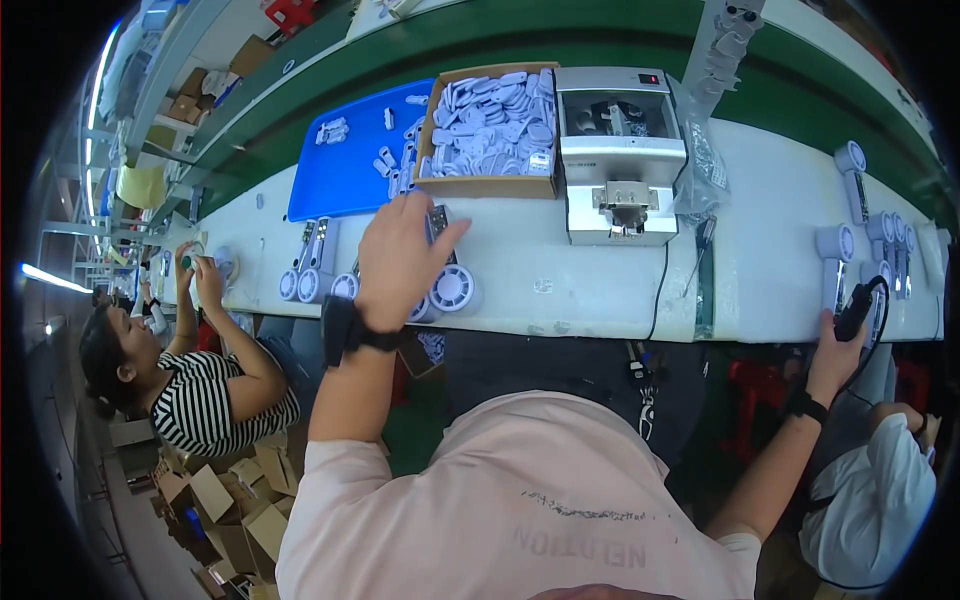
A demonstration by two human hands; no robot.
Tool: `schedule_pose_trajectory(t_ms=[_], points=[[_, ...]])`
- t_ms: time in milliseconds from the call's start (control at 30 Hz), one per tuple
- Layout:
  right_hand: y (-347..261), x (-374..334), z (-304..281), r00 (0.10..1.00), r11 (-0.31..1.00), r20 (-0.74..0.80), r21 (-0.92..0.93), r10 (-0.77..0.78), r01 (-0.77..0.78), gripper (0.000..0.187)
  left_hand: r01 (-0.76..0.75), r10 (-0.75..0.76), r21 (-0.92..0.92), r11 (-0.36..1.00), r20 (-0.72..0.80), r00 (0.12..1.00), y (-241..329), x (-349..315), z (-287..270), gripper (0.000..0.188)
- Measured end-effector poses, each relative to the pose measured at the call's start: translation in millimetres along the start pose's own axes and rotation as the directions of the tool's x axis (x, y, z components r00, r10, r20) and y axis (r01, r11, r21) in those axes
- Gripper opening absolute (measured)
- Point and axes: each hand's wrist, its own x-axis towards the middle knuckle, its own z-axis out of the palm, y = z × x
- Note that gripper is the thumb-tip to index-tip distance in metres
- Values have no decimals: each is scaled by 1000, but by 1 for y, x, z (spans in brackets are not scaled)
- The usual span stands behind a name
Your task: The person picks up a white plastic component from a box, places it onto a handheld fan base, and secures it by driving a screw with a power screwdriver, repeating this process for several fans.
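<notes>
Best to keep thumb-spread left hand [405,250] off fan grille [454,287], with grip of right hand [835,362] by corded black device [854,313] unclear.

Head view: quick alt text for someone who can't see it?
The left hand is over pale handheld fans on a white table; the right hand grips a black corded tool. Farther back: blue tray, box of parts, silver machine.

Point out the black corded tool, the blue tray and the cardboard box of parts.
Black corded tool [853,312]: head view, on the middle of its body.
Blue tray [340,175]: head view, on a bare patch of its floor.
Cardboard box [490,187]: head view, on its near wall.
</notes>
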Motion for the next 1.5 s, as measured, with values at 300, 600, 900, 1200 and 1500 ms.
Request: schedule_pose_trajectory(t_ms=[300, 600, 900, 1200, 1500], points=[[-47, 35, -30, 997, 987, -11, 137, -80, 81, 51, -381, 374, -51, 923, -114, 921, -41, 103, -19, 28], [-146, -40, -106, 910, 895, 83, 238, -406, 377, 49, -155, 209, -394, 906, 98, 973, -50, 111, 2, 19], [-269, -126, -31, 531, 732, 523, 592, -667, 337, 55, -274, 308, -883, 381, -159, 938, 43, 23, -23, 17], [-262, -147, -7, 553, 664, 560, 747, -617, -16, 59, -595, 589, -658, 461, -274, 760, 99, 12, 4, 27], [-260, -151, -9, 581, 662, 551, 749, -600, -26, 61, -466, 481, -659, 589, -178, 859, 116, -3, -4, 28]])
